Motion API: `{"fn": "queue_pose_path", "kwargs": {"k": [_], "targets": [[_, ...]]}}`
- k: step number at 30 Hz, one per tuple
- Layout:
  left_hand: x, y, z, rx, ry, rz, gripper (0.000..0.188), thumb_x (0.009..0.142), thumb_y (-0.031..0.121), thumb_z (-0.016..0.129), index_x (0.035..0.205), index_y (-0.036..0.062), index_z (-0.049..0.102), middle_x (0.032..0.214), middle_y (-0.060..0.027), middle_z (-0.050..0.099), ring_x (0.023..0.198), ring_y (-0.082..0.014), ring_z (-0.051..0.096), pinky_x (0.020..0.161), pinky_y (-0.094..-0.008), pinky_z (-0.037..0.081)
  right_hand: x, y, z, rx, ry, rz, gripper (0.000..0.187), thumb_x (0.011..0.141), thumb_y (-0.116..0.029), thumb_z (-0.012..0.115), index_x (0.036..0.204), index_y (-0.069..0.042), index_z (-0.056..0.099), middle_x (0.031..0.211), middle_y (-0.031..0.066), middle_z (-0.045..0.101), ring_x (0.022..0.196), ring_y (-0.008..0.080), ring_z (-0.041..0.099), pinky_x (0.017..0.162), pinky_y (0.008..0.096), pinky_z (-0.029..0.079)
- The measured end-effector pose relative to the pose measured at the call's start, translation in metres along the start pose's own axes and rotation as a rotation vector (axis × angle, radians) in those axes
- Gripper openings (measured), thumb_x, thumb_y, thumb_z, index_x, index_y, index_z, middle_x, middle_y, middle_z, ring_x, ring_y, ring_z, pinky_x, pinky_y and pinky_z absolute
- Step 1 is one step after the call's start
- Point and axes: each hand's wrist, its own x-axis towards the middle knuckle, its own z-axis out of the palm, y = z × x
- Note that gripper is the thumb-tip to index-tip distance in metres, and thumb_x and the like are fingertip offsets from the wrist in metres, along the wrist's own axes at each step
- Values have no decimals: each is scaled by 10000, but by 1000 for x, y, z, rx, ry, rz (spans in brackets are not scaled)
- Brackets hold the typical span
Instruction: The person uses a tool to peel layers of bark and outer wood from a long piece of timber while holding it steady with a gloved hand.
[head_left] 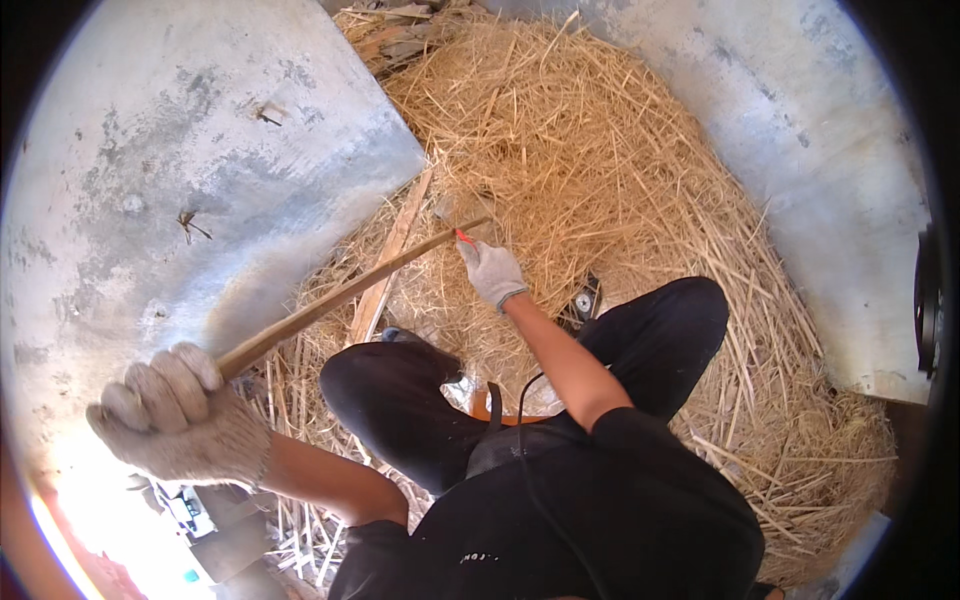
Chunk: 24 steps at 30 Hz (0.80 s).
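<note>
A long wooden stick (pixel 345 292) slants across the view, from low on the left up to the middle. My left hand (pixel 175 405), in a knitted whitish work glove, is closed around its near end. At the far end is my right hand (pixel 492 270), gloved as well. Its fingers are closed on a small red object (pixel 464 237) that lies against the stick. I cannot make out the kind of the red object, since the glove covers most of it. The stick's tip shows just beyond it, over loose straw.
A heap of straw and shavings (pixel 590 150) covers the floor in front and to the right. Worn pale walls (pixel 230 150) flank it. A flat wooden strip (pixel 395 250) lies under the stick. My bent knees (pixel 665 325) are close by, and a small round dial (pixel 584 300) lies beside the right one.
</note>
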Motion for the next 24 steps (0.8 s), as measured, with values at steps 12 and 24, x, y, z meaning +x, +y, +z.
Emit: {"fn": "queue_pose_path", "kwargs": {"k": [12,24], "targets": [[-24,7,0,-210,-193,-18,524,1105,384,247,648,182,408,425,22,360,309,-121,318,312,-341,422,-43,-37,-32,435,43,53,822,992,-665,319,1163,63,658,925,354,653,948,544,612,825,497,504],[-17,0,10,-335,-352,21,555,1099,403,200,663,136,415,444,-37,389,311,-179,352,314,-389,458,-53,27,0,418,-74,205,692,1037,-579,292,1358,-33,571,1036,279,694,1028,420,669,889,487,490]]}}
